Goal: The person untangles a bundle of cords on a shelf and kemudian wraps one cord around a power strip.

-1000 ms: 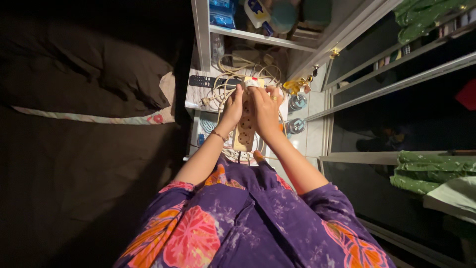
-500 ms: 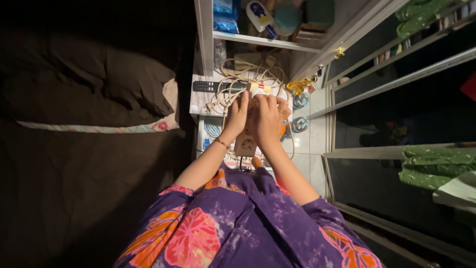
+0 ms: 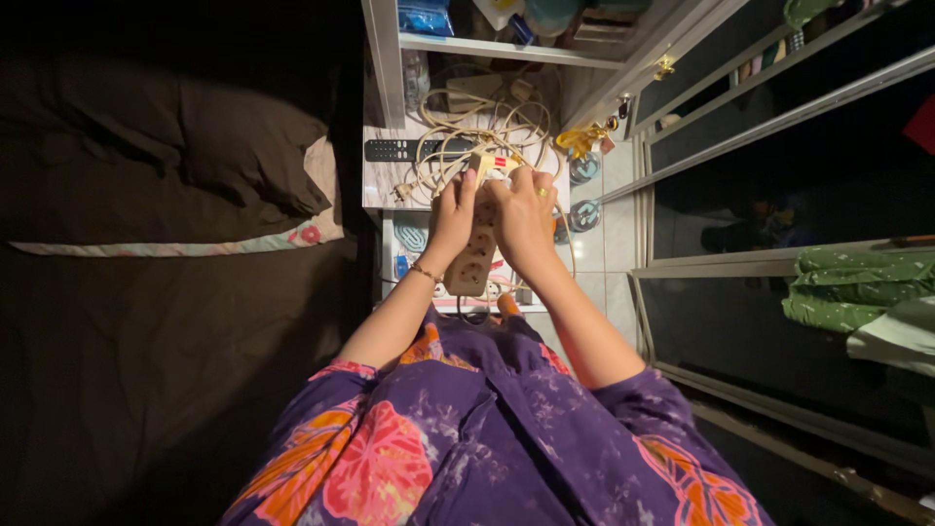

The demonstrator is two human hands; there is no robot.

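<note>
**Both hands clamped on a power strip above the bedside shelf**

Fingers first: the left hand [image 3: 454,216] curls its fingers narrow around the left edge of the beige power strip [image 3: 474,255], and the right hand [image 3: 523,216] wraps the other side, fingertips pressed near the top end where a red switch [image 3: 500,163] shows. A ring sits on one right finger, a thin bracelet [image 3: 423,273] on the left wrist. The strip is held upright between the two hands, sockets facing the camera, just above the white shelf [image 3: 382,185], lower end hanging free over the shelf's front edge.

Moving out: a tangle of pale cables [image 3: 484,131] loops across the shelf right behind the knuckles, and a black remote control [image 3: 401,150] lies flat to the left of them. Below the hands, a lower shelf holds small items too dim to make out. Further left, a dark pillow [image 3: 195,146] rests on the bed [image 3: 146,370]. To the right, a glass sliding door [image 3: 779,117] with a metal frame, and green folded cloth [image 3: 857,287] at the far edge. Purple floral sleeves [image 3: 370,458] fill the foreground
</note>
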